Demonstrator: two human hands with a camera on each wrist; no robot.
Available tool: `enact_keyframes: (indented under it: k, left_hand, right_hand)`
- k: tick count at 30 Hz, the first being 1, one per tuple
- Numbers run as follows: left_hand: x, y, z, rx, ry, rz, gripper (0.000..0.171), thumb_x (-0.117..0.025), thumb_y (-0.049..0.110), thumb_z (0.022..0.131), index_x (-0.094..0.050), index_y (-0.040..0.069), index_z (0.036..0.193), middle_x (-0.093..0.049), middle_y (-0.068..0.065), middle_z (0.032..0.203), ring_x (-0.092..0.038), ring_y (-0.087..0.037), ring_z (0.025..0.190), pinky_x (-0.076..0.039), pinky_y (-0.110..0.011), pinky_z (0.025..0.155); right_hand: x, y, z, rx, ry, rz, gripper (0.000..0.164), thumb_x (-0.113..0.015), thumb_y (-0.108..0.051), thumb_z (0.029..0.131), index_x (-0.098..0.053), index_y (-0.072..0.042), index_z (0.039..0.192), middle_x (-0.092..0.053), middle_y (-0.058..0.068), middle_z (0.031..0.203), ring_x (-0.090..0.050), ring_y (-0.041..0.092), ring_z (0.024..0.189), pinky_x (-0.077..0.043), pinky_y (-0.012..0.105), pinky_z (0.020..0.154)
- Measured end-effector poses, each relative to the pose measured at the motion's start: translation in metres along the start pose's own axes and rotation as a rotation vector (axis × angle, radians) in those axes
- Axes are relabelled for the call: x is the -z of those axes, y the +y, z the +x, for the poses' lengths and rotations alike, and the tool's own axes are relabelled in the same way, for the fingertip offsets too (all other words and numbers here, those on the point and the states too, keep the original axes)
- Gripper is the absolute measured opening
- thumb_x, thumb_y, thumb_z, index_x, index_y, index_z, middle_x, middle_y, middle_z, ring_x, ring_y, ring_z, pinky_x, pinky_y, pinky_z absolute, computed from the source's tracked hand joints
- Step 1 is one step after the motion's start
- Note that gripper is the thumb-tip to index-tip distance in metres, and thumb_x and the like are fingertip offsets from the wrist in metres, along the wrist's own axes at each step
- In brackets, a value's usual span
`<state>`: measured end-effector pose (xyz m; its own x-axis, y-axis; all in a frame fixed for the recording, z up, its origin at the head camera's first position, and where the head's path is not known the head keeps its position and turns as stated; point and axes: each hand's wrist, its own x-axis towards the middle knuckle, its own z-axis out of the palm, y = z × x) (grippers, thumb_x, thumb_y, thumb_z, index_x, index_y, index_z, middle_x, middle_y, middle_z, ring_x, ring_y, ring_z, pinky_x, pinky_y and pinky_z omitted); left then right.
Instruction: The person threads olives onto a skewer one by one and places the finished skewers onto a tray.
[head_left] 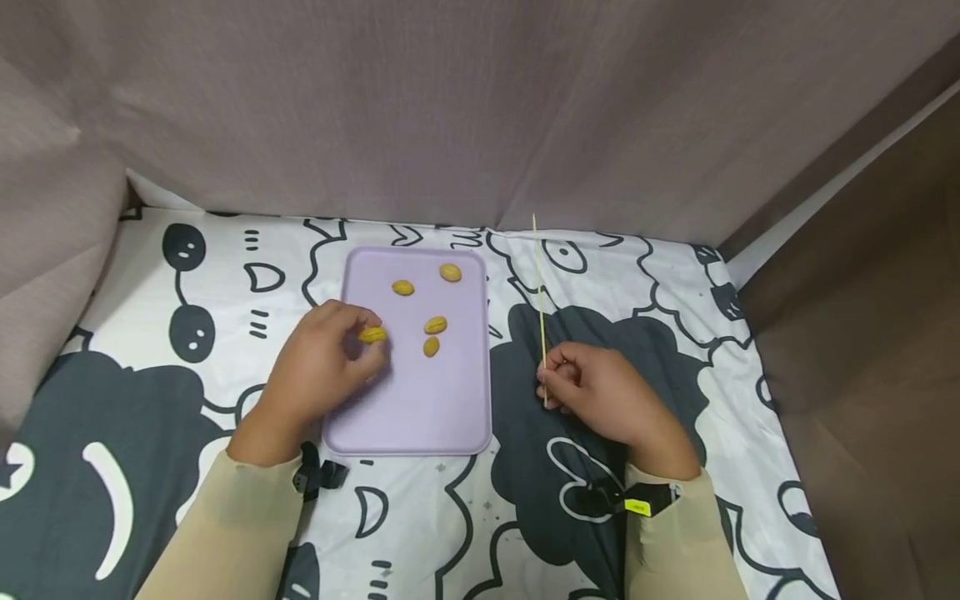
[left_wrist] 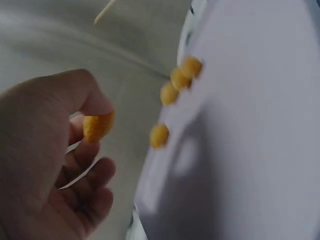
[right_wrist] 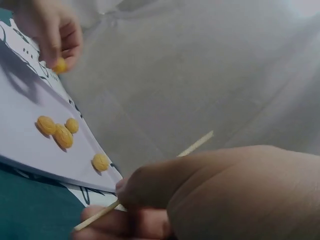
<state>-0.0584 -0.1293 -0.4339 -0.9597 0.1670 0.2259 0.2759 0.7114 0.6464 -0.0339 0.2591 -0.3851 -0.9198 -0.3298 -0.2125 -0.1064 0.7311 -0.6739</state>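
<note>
My left hand (head_left: 321, 354) pinches a small yellow wrinkled fruit (head_left: 372, 334), perhaps a preserved one, between thumb and fingers above the left part of a lilac tray (head_left: 450, 408). In the left wrist view the same yellow fruit (left_wrist: 98, 126) shows at the thumb tip. Several more yellow fruits (head_left: 435, 325) lie apart on the tray. Right of the tray, my right hand (head_left: 592, 385) holds a thin wooden skewer (head_left: 541, 308) near its lower end, and the stick points away from me. The right wrist view shows the skewer (right_wrist: 97, 216) between thumb and fingers.
A white and dark grey cartoon-print cloth (head_left: 442, 525) lies under the tray. Brown-grey fabric (head_left: 480, 117) hangs along the back, with darker brown fabric (head_left: 862, 350) at the right. Each wrist wears a strapped device, one with a yellow label (head_left: 637, 507).
</note>
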Motion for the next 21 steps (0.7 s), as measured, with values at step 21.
enact_keyframes:
  k: [21]
  left_hand:
    - [-0.005, 0.017, 0.005, 0.322, 0.024, -0.563, 0.029, -0.088, 0.014, 0.098, -0.081, 0.011, 0.127, -0.083, -0.012, 0.108, -0.076, -0.010, 0.089, -0.061, -0.013, 0.072]
  right_hand:
    - [-0.058, 0.038, 0.039, 0.314, 0.212, 0.547, 0.017, -0.058, 0.003, 0.113, -0.072, 0.008, 0.122, -0.053, 0.013, 0.070, -0.047, 0.010, 0.056, -0.042, 0.025, 0.050]
